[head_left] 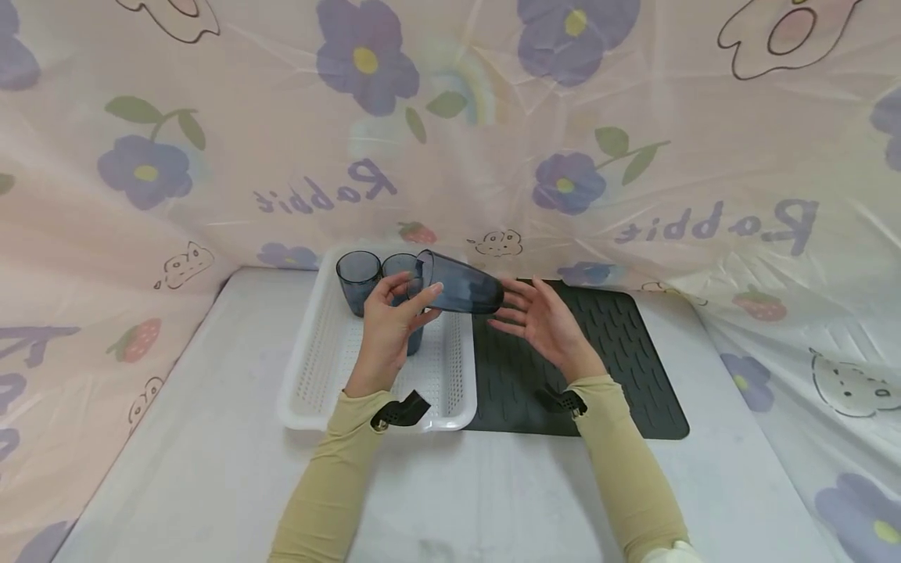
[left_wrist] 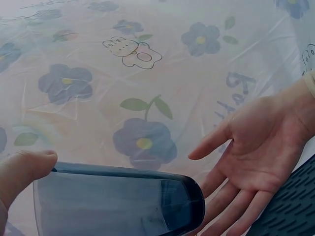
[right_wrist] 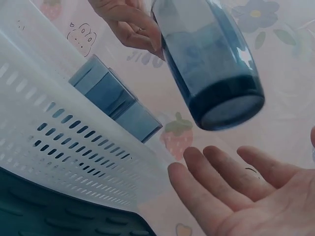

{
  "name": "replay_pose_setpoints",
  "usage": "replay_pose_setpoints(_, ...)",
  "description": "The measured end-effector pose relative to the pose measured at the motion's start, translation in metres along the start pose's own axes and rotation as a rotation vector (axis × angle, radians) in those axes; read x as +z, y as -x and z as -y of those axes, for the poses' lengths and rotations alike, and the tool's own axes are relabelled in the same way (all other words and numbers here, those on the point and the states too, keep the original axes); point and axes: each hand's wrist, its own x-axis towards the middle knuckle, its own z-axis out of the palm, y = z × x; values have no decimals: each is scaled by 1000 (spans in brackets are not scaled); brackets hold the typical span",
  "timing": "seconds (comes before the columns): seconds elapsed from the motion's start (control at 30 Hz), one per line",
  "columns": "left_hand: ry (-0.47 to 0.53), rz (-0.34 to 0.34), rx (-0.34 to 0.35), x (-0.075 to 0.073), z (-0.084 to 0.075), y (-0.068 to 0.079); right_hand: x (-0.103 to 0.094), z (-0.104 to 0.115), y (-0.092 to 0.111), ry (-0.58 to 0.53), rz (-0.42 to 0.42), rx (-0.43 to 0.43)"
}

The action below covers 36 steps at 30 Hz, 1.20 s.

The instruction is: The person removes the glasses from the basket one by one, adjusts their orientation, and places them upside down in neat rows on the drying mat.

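Observation:
My left hand [head_left: 383, 332] grips a blue-tinted clear drinking glass [head_left: 461, 285] near its rim, with the thumb along the side. The glass lies almost sideways in the air, its dark thick base pointing right. Beside that base is my right hand [head_left: 552, 324], palm up and fingers spread; in the right wrist view its fingers [right_wrist: 206, 179] lie apart from the glass. Matching glasses [head_left: 357, 274] stand at the back of a white perforated basket [head_left: 299, 383]. Behind the left hand more blue glass shows, partly hidden.
Right of the basket lies a black ridged mat [head_left: 626, 352], under the right hand. Both rest on a white table [head_left: 486, 493]. A patterned curtain [head_left: 464, 156] with flowers and rabbits hangs around the back and sides.

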Motion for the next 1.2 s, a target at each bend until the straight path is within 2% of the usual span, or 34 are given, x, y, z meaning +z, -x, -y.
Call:
replay_pose_setpoints(0.3, 16, 15, -5, 9, 12, -1, -1, 0, 4, -36, -22, 0)
replay_pose_setpoints(0.7, 7, 30, -16, 19, 15, 0, 0, -2, 6, -54, -20, -12)
replay_pose_setpoints(0.87, 18, 34, -48, 21, 19, -2, 4, -6, 6, -22, -33, 4)
replay_pose_setpoints(1.07, -6, 28, -97, 23, 18, -4, 7, -8, 4, -56, -60, 16)
replay_pose_setpoints(1.2, -48, 59, -153, 22, 16, -7, 7, -8, 5, -53, -90, 9)
